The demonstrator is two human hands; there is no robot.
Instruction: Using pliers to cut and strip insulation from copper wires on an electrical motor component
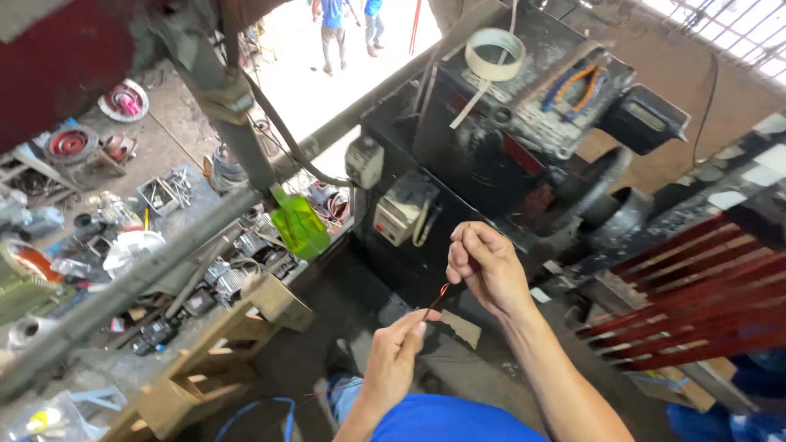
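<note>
Right hand (485, 266): hanging above and a little right of the other hand, its fingertips pinching together on the upper end of a thin copper wire (438, 299).
Left hand (395, 358): reaching up from the lower middle of the view, thumb and forefinger closing on the lower end of that same wire.
Copper wire: running as a short reddish strand on a slant between the two hands, forming a small loop just under the right fingers, over the dark floor.
Blue sleeve (446, 421): showing at the bottom edge, just below the left wrist.
Black machine (483, 155): standing right behind the hands, grimy, carrying a pale switch box (401, 209) on its front.
Tape roll (494, 51): lying on top of the machine, with a strip trailing down from it.
Pliers (573, 86): resting near the roll on the machine top, their handles blue and orange.
Red wire bundle (696, 299): stretching across a frame to the right of the right forearm.
Green plastic piece (300, 225): hanging off a grey pipe (147, 274) to the left of the hands.
Wooden stand (229, 348): sitting lower left, beside scattered motor parts (237, 270).
Two people (348, 20): standing well apart, out in the daylight at the top.
</note>
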